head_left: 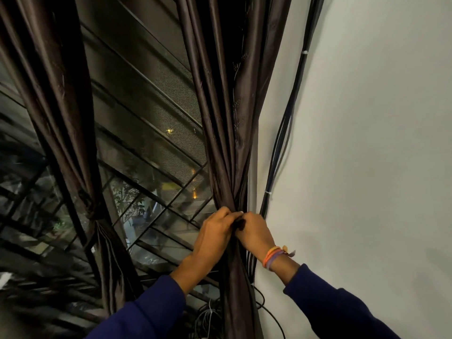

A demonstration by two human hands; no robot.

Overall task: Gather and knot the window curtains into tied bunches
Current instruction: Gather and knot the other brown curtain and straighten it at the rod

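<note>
Head view: curtain [227,133] bunched between left hand [215,233] and right hand [254,232], apparently gripped.

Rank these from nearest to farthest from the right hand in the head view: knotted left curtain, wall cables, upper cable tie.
1. Wall cables: just right of the right hand.
2. Knotted left curtain: far left, across the window.
3. Upper cable tie: high up on the wall.

Two dark brown satin curtains hang at the window — the left curtain [73,133] already knotted, the right curtain [226,133] gathered into a narrow bunch beside the wall.
</note>
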